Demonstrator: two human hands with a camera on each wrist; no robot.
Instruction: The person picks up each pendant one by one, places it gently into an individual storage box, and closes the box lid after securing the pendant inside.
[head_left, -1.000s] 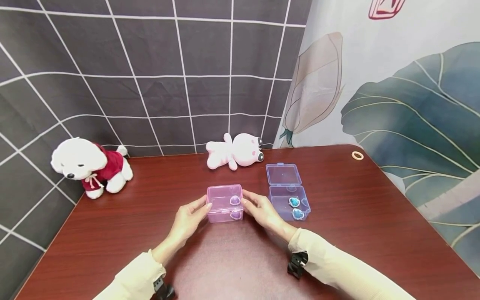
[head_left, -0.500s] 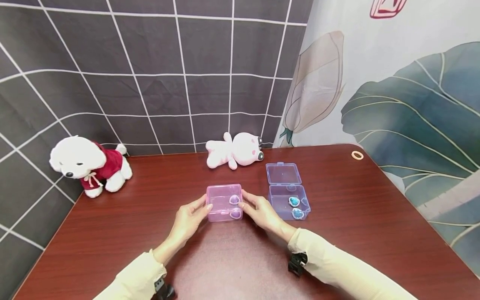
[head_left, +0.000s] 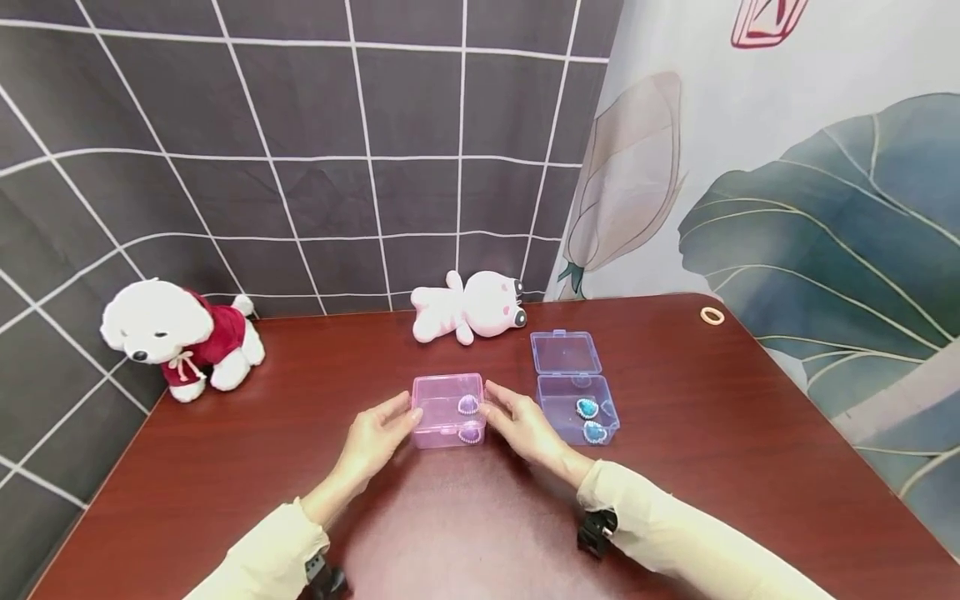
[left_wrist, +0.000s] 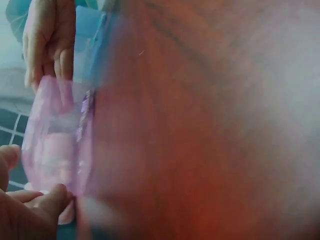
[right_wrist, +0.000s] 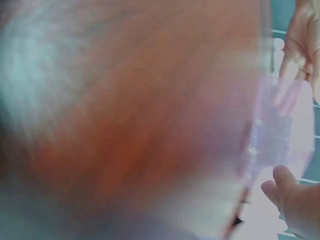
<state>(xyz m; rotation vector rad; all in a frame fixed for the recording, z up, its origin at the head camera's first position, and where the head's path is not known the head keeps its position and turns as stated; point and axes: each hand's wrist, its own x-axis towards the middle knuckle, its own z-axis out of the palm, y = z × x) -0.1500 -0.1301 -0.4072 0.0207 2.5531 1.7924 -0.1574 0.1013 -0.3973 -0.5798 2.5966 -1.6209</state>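
Note:
A see-through pink plastic box (head_left: 438, 412) sits mid-table with its lid down. Two purple gems with beaded edges, one purple gem (head_left: 468, 405) behind the other, show through its right side. My left hand (head_left: 375, 437) holds the box's left end, thumb at the front corner and fingers along the side. At the right end my right hand (head_left: 525, 425) grips it the same way; its thumb overlaps the corner in the head view. Both hands flank the pink box in the left wrist view too, where the lower hand (left_wrist: 37, 207) is my left.
Just right of my right hand stands a blue see-through box (head_left: 558, 408), lid raised, with two blue gems (head_left: 588, 408) inside. Behind lies a pink plush toy (head_left: 468, 307). A white plush dog (head_left: 187, 333) sits at left, a wooden ring (head_left: 712, 316) at the far right corner.
Both hands keep their places at the ends of the pink box, which stays where it was. The right thumb has shifted slightly left onto the box's corner. The head view has tilted a little.

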